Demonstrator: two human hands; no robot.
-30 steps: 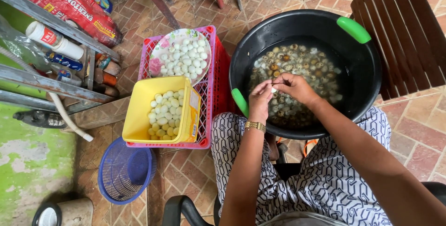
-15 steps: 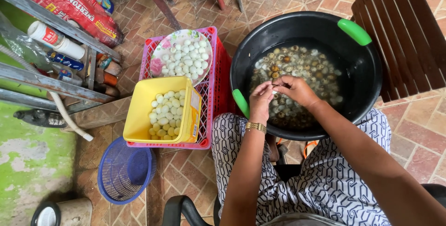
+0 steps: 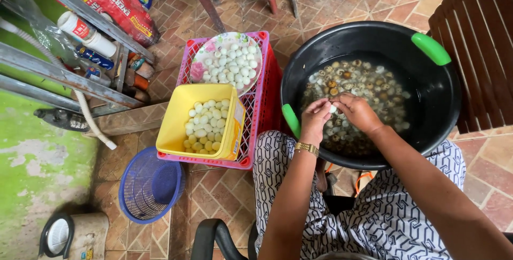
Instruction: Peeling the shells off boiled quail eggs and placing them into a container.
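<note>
Head view, looking down: both hands meet over the black tub [image 3: 427, 110], just above the water full of small speckled eggs [image 3: 363, 86]. The left hand [image 3: 315, 124] and right hand [image 3: 357, 111] pinch one small white egg [image 3: 333, 109] between their fingertips, which close in on it from both sides. A gold watch [image 3: 306, 148] sits on the left wrist. Beside the tub, a pink crate [image 3: 262, 105] carries a yellow box [image 3: 179, 118] and a plate [image 3: 200, 65] of peeled eggs.
</note>
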